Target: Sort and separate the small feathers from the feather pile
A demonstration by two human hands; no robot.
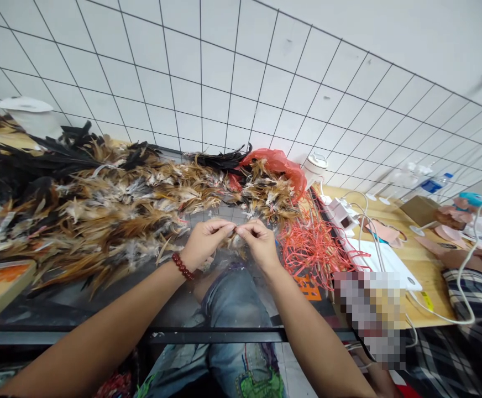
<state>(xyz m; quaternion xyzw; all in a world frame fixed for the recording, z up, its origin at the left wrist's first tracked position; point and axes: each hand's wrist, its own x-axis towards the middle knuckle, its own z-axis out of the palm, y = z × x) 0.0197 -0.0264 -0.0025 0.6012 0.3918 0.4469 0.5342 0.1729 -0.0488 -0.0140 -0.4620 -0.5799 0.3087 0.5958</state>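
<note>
Pinching a tiny piece (235, 228), left hand (203, 243) and right hand (262, 246) nearly meet, fingers narrow; feathers (120, 218) spread leftward of them, 1 red bag (280, 163) and 1 white canister (316, 163) beyond-right, contents unclear.

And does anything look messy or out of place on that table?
The red strands beyond the right hand look messiest: they lie in a loose tangle, ends poking out in all directions. Nothing looks clearly broken.

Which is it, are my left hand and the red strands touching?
Apart: the head view shows my right hand between left hand and red strands.
</note>
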